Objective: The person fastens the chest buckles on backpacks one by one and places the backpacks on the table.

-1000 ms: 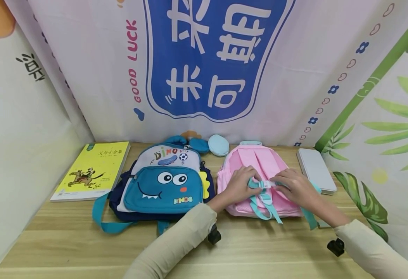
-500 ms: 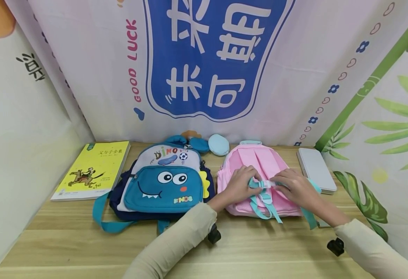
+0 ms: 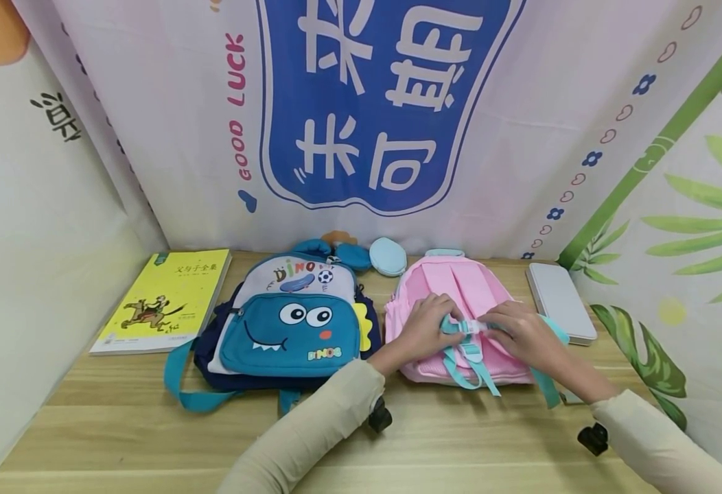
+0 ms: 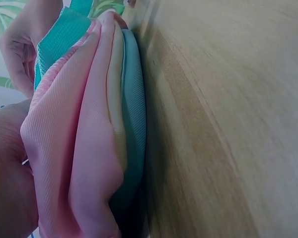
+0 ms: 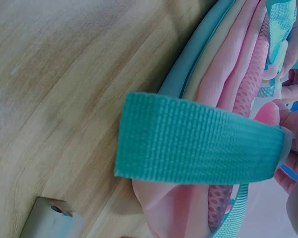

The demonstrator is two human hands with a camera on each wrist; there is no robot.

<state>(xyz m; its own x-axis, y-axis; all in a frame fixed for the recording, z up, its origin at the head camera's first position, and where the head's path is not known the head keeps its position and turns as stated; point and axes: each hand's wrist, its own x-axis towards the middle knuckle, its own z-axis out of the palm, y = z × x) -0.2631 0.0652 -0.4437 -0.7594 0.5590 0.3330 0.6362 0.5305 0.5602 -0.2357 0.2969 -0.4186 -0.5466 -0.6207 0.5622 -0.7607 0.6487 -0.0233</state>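
The pink backpack (image 3: 423, 274) lies straps up on the wooden table, a white buckle (image 3: 473, 327) on turquoise webbing above its middle. My left hand (image 3: 425, 328) pinches the buckle's left side and webbing; my right hand (image 3: 521, 333) pinches its right side. In the left wrist view, the left hand (image 4: 10, 168) is beside the pink fabric (image 4: 64, 148). The right wrist view has a wide turquoise strap (image 5: 198, 141) running to the right hand (image 5: 295, 148). Whether the buckle's halves are fully joined, I cannot tell.
A blue dinosaur backpack (image 3: 289, 336) lies to the left, with a yellow book (image 3: 163, 302) beyond it. Behind, between the bags, is a small light-blue round pouch (image 3: 388, 257). A white box (image 3: 561, 302) lies right of the pink bag.
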